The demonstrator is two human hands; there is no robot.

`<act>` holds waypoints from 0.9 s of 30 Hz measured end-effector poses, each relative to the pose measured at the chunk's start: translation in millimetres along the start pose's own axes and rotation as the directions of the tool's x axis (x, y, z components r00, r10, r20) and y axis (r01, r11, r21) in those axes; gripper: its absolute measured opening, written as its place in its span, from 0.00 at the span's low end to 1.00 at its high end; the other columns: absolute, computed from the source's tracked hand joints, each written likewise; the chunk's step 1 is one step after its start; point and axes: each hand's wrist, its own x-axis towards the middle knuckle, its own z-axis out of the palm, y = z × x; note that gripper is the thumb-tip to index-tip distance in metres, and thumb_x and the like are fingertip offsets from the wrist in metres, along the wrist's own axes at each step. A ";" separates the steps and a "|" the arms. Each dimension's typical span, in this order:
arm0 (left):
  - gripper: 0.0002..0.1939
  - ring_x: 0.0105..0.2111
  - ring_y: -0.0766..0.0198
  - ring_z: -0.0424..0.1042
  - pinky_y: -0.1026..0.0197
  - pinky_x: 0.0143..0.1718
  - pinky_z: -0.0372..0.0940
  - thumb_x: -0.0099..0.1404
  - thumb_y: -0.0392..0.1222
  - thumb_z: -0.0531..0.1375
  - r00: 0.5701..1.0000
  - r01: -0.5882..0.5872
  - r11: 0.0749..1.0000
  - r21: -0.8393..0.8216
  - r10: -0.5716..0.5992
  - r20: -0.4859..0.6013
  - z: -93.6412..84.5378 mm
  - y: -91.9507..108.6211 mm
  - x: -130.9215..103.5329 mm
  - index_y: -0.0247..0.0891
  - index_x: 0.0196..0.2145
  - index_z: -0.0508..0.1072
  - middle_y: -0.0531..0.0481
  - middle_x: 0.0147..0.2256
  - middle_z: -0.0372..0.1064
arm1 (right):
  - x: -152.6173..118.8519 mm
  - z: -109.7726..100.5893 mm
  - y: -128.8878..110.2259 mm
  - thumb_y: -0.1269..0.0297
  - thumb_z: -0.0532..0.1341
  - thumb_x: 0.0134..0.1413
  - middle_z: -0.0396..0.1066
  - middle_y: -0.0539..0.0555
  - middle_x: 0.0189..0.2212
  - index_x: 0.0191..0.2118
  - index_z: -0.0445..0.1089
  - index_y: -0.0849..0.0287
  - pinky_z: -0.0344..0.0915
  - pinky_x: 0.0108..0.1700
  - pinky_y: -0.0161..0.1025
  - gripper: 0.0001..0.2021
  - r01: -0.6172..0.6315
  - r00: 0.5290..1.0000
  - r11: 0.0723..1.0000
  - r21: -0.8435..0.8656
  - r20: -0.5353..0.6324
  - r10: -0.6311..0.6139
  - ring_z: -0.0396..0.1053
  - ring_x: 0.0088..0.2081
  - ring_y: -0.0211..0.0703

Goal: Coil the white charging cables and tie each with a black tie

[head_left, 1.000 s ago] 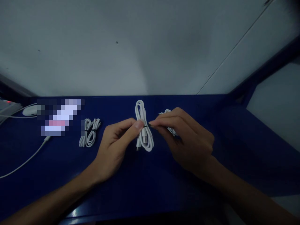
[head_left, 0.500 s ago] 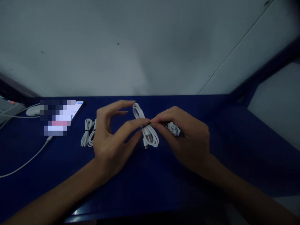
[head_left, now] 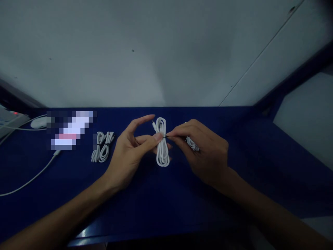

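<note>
- Nearest, the blue table catches a bright gleam along its front edge, forearms reaching in over it!
- Here's the left hand, thumb pressing the coil against the fingers behind, index finger spread wide and free.
- And the right hand: thumb and fingertips together, pinching the end of a black tie!
- Centre stage, between the hands, the coiled white cable stands lengthwise, tie at its waist, one plug poking out upper left.
- Over on the left, two bound cable bundles lie side by side; another white bundle peeks from behind the right hand.
- Further left, a glowing phone, partly pixelated, with a white cord at its lower end.
- Far left, a rounded white piece and a red-lit white box.
- Behind it all, the grey wall!
</note>
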 end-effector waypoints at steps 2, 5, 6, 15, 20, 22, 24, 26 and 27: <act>0.36 0.30 0.58 0.83 0.53 0.41 0.78 0.70 0.45 0.71 1.000 -0.001 1.000 -0.009 0.001 0.017 0.5 1.2 0.6 0.47 0.71 0.63 0.52 0.32 0.82 | -0.4 -0.3 1.1 0.74 0.65 0.71 0.83 0.50 0.38 0.45 0.78 0.50 0.76 0.41 0.47 0.09 0.006 1.000 1.000 -0.004 -0.005 -0.006 0.80 0.39 0.46; 0.35 0.30 0.60 0.82 0.56 0.41 0.77 0.72 0.44 0.69 0.989 -0.149 0.978 0.149 0.149 0.008 0.6 1.2 -3.3 0.51 0.72 0.63 0.54 0.32 0.82 | 1.1 -1.2 -0.6 0.74 0.65 0.71 0.82 0.50 0.37 0.44 0.78 0.51 0.75 0.40 0.45 0.08 -0.023 1.000 1.000 0.011 -0.016 0.023 0.79 0.38 0.44; 0.31 0.31 0.60 0.82 0.57 0.41 0.77 0.74 0.43 0.67 0.977 -0.211 0.950 0.229 0.212 0.020 0.1 0.6 -5.3 0.51 0.70 0.66 0.54 0.33 0.81 | 1.9 -1.4 -1.7 0.74 0.66 0.71 0.82 0.50 0.37 0.44 0.78 0.51 0.75 0.40 0.44 0.08 -0.029 0.999 0.999 0.017 -0.018 0.030 0.79 0.37 0.44; 0.24 0.44 0.63 0.81 0.61 0.49 0.72 0.76 0.32 0.63 0.774 -0.570 0.439 0.695 0.571 0.274 -12.7 -12.4 -5.4 0.47 0.65 0.74 0.51 0.47 0.82 | 3.9 -0.5 -4.4 0.77 0.67 0.68 0.78 0.50 0.36 0.42 0.77 0.56 0.73 0.40 0.40 0.07 -0.053 0.998 0.996 0.068 -0.012 0.054 0.77 0.36 0.40; 0.21 0.33 0.66 0.72 0.63 0.36 0.68 0.72 0.34 0.68 0.731 -0.585 0.357 0.728 0.620 0.284 -14.2 -9.7 -3.5 0.45 0.60 0.80 0.54 0.35 0.73 | 3.5 -0.4 -3.7 0.76 0.67 0.69 0.79 0.49 0.36 0.43 0.77 0.54 0.74 0.40 0.40 0.08 -0.045 0.999 0.994 0.096 -0.005 0.046 0.78 0.37 0.41; 0.13 0.34 0.65 0.71 0.61 0.35 0.66 0.72 0.36 0.69 0.763 -0.532 0.409 0.741 0.612 0.209 -13.5 -7.4 -3.9 0.46 0.52 0.84 0.53 0.36 0.71 | 3.4 -0.3 -3.7 0.77 0.67 0.69 0.80 0.49 0.38 0.44 0.77 0.54 0.75 0.40 0.40 0.09 -0.035 0.999 0.994 0.105 -0.004 0.036 0.79 0.38 0.41; 0.04 0.40 0.62 0.72 0.59 0.41 0.67 0.71 0.40 0.70 0.811 -0.483 0.525 0.701 0.569 0.133 -11.5 -4.7 -4.0 0.46 0.42 0.86 0.51 0.39 0.73 | 3.4 -0.1 -3.7 0.76 0.66 0.69 0.80 0.50 0.38 0.45 0.77 0.54 0.75 0.40 0.41 0.08 -0.031 0.999 0.994 0.100 -0.008 0.032 0.79 0.38 0.41; 0.05 0.43 0.60 0.74 0.58 0.46 0.67 0.72 0.43 0.69 0.889 -0.404 0.694 0.596 0.452 0.077 -8.8 -2.1 -3.5 0.44 0.37 0.86 0.50 0.40 0.75 | 3.4 0.3 -3.7 0.75 0.66 0.70 0.80 0.50 0.37 0.44 0.78 0.54 0.75 0.40 0.41 0.07 -0.026 1.000 0.996 0.086 -0.012 0.027 0.79 0.38 0.42; 0.08 0.42 0.60 0.75 0.58 0.46 0.67 0.73 0.45 0.68 0.928 -0.340 0.779 0.526 0.369 0.053 -7.4 -1.2 -2.9 0.42 0.35 0.86 0.50 0.39 0.77 | 3.4 0.5 -3.6 0.75 0.66 0.70 0.80 0.50 0.36 0.44 0.78 0.54 0.75 0.40 0.41 0.07 -0.019 1.000 0.997 0.078 -0.015 0.020 0.79 0.37 0.42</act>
